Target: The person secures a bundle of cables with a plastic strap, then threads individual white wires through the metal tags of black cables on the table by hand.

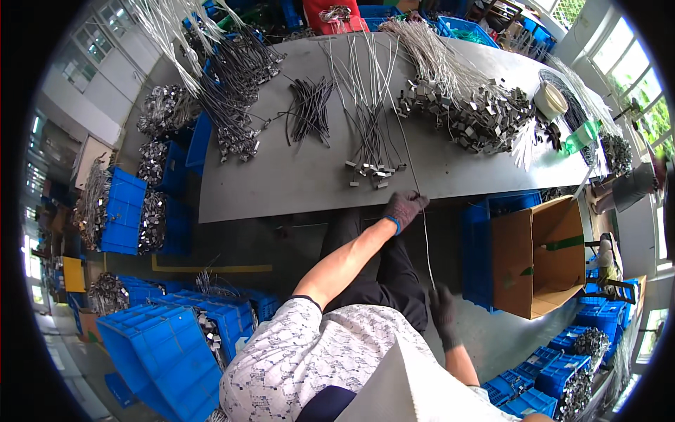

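Observation:
My left hand (pixel 406 212), in a dark glove, is at the table's near edge with its fingers closed round a long thin cable (pixel 427 243). The cable's dark part runs up onto the table, and its pale part hangs down past the edge. Lower and to the right, beside my lap, my gloved right hand (pixel 443 313) is closed at the cable's lower end; its fingertips are hard to make out. On the grey metal table (pixel 274 184), just beyond my left hand, lie several cables with small metal blocks (pixel 376 171) at their near ends.
A bundle of short black cables (pixel 309 109) lies left of centre. To the right is a large heap of metal-ended cables (pixel 485 119), near a green bottle (pixel 582 137). An open cardboard box (pixel 517 260) stands right of my legs. Blue crates (pixel 158 352) stand at the lower left.

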Action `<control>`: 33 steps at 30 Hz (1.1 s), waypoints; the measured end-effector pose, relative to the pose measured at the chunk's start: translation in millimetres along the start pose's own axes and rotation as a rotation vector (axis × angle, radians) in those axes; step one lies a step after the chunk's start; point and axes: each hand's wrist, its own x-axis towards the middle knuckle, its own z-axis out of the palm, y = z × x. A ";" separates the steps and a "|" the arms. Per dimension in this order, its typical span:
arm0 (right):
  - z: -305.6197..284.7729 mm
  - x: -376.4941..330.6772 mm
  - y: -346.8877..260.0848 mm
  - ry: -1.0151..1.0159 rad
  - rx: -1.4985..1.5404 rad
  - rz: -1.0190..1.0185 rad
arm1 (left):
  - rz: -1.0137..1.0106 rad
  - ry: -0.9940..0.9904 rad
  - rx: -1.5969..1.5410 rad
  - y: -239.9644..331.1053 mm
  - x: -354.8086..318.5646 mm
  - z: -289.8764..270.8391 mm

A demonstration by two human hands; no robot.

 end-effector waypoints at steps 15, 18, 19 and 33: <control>126.5 285.1 -176.9 0.112 0.586 -0.276 | -0.101 -0.038 0.041 -14.9 69.4 -108.8; 95.7 317.0 -202.6 -0.010 0.798 0.237 | -0.152 -0.078 0.072 6.4 91.6 -137.6; 95.1 336.0 -175.8 0.078 0.718 0.146 | -0.170 -0.110 0.155 20.2 97.6 -142.0; 34.0 488.5 -125.0 0.160 -0.441 0.188 | -0.174 0.859 1.180 -50.5 115.4 -341.4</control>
